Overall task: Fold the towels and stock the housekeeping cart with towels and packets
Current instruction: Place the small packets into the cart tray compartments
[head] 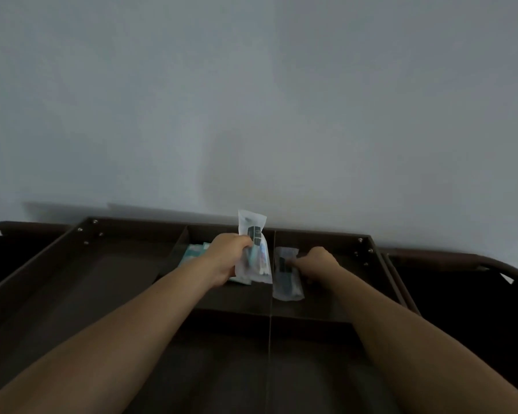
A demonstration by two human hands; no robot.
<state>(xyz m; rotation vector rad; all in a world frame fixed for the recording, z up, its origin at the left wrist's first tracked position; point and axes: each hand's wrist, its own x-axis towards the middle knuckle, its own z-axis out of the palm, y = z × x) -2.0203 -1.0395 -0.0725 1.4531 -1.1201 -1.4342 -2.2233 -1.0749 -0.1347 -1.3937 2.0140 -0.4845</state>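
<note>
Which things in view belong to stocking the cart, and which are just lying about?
Job: left hand gripping upright packets; right hand pinching flat packet; teal packets in the middle compartment; cart tray.
Just there: wall; side rail.

No text, number or brand could be read. The upright packet (251, 222), held in the left hand (226, 256), carried a dark label patch, and its print was too blurred to make out. The flat packet (287, 282) just to its right, held by the right hand (317, 259), carried a similar dark patch, likewise illegible.
</note>
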